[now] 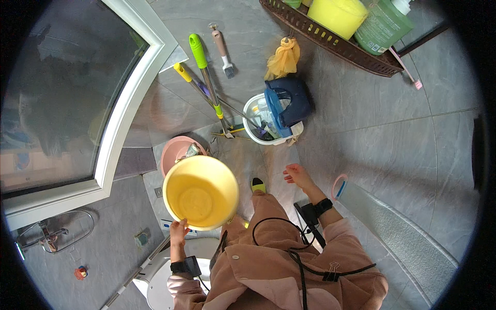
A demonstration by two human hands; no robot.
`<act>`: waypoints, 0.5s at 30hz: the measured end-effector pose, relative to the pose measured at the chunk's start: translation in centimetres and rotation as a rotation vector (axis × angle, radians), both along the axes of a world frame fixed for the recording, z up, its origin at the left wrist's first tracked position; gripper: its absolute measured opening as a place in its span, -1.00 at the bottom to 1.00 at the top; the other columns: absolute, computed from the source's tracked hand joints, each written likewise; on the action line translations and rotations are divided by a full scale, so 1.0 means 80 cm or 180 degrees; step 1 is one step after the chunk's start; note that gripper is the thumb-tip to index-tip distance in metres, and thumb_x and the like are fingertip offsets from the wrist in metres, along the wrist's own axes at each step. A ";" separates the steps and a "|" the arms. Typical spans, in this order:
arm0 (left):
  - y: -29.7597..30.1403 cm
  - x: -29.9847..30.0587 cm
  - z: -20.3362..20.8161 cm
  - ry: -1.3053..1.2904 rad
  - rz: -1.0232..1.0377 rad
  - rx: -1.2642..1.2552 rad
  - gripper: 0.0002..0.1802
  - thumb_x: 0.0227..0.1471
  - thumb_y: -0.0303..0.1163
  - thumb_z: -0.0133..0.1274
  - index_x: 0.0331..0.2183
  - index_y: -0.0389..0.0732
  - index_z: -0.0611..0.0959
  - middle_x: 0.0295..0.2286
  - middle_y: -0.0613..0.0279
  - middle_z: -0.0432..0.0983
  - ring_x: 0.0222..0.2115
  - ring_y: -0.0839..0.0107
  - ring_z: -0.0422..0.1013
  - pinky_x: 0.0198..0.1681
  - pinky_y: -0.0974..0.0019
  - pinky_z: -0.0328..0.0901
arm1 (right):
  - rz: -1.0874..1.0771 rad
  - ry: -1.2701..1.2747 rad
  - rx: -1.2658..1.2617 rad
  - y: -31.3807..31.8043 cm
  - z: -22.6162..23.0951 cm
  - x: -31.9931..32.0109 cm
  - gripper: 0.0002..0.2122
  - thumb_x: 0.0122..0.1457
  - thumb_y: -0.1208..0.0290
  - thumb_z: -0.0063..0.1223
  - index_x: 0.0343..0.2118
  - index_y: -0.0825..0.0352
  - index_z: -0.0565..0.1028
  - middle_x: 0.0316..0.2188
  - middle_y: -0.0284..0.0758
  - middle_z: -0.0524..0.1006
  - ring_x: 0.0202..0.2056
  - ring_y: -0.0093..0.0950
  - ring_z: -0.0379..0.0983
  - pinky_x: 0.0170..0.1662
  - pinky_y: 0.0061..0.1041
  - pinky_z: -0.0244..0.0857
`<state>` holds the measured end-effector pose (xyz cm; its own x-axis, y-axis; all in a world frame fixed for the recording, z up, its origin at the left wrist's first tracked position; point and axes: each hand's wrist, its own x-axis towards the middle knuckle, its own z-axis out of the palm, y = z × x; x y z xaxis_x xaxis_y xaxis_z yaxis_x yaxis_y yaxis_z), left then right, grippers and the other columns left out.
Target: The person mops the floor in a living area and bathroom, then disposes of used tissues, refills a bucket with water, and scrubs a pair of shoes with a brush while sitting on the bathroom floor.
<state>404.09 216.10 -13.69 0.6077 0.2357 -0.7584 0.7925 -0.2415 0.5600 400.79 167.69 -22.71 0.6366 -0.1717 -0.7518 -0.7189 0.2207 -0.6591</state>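
In my left hand (pixel 179 231) is a yellow plastic basin (pixel 201 199), gripped by the near-left part of its rim. The basin is tipped so that its bare inside shows. Part of a pink basin (pixel 170 155) shows beyond it on the floor, with a crumpled thing inside that I cannot make out. My right hand (pixel 296 175) hangs in the air to the right, fingers loosely bent and apart, with nothing in it. Farther off, a white tub (pixel 250 111) stands by the wall. A dark blue bucket-like container (pixel 295 101) leans in it among bottles and small items.
Green-handled (pixel 198 51) and yellow-handled poles (pixel 183 72) lean on the tiled wall beside a hanging brush (pixel 222 49). A brown shelf (pixel 330 42) with bottles juts out at upper right. The white toilet (pixel 160 281) is close at lower left; a grey mat-like board (pixel 392 237) stands right.
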 end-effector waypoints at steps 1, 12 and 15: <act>-0.001 0.003 0.001 0.0062 -0.0028 0.0017 -0.73 -0.03 -0.27 0.01 -0.27 -0.19 0.49 -0.38 0.31 0.46 -0.39 0.50 0.41 -0.41 0.43 0.35 | -0.0023 -0.0103 -0.0051 -0.004 -0.002 0.003 -0.77 0.15 0.34 -0.09 -0.17 0.32 0.34 -0.34 -0.28 0.49 -0.44 -0.50 0.46 -0.39 -0.54 0.35; -0.042 0.078 -0.021 -0.1008 -0.0848 -0.0380 -0.86 -0.06 -0.42 0.04 -0.44 -0.32 0.55 -0.62 0.39 0.41 -0.63 0.63 0.27 -0.58 0.52 0.18 | 0.2054 -0.1233 -0.3494 0.005 0.125 -0.021 -0.73 0.05 0.37 -0.02 -0.19 0.36 0.37 -0.25 -0.10 0.45 -0.25 -0.17 0.40 -0.21 -0.29 0.29; -0.072 0.115 -0.015 -0.1163 -0.1566 -0.0689 -0.85 -0.06 -0.42 0.04 -0.58 -0.27 0.54 -0.67 0.42 0.40 -0.67 0.66 0.27 -0.60 0.53 0.18 | 0.1702 -0.1274 -0.3915 0.028 0.206 -0.056 -0.71 0.02 0.34 0.01 -0.19 0.35 0.38 -0.21 -0.09 0.42 -0.21 -0.12 0.36 -0.18 -0.24 0.27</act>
<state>413.25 210.34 -14.92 0.8335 -0.2710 -0.4815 0.3673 -0.3793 0.8493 396.33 169.92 -6.26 0.9664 -0.2515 -0.0528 -0.2509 -0.8789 -0.4057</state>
